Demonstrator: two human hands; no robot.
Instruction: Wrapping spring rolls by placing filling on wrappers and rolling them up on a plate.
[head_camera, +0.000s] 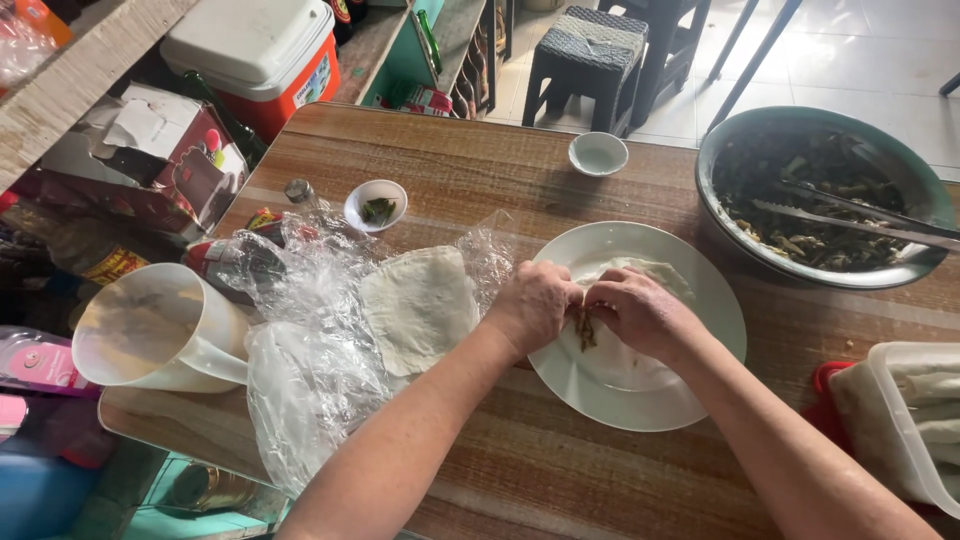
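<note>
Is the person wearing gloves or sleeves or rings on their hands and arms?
No gloves: the left hand and right hand are bare. No sleeves show on either forearm, and no watch or bracelet at the wrists. I can see no rings.

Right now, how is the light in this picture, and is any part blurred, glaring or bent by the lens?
Head view: daylight overexposes the tiled floor at the top right; small glints sit on the plastic wrap; the white plate is bright but readable; both hands, left and right, are sharp; the shelf at the left lies in shade; the wooden table edge curves slightly, a wide-lens effect.
</note>
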